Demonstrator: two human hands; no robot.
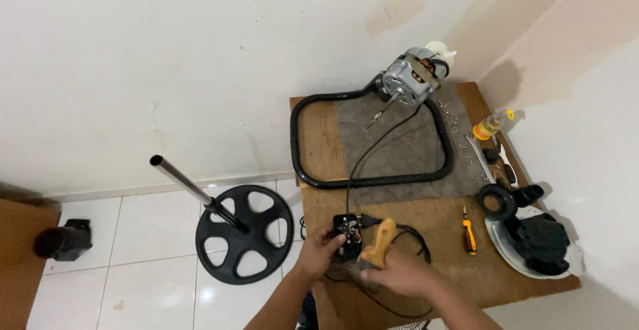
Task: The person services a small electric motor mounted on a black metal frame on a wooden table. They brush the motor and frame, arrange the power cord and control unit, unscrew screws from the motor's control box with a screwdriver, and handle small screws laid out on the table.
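I see the wooden surface (459, 283) carrying a black tube frame (303, 170) and motor (409, 77). Near its front edge, my left hand (318, 250) has its grip clamped on a black switch box (346, 233); my right hand (399, 273) has its grip closed round a yellow-handled tool (381, 240). An orange screwdriver (469, 233) lies apart.

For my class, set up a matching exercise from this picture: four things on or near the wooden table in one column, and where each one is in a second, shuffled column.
Things
1. fan motor
2. orange-handled screwdriver
3. round black fan base
4. small black switch box

Places
A. on the tiled floor, left of the table
B. in the left hand
C. at the table's far edge, near the wall
D. lying on the table, right of the right hand

Pairs: 1-C, 2-D, 3-A, 4-B
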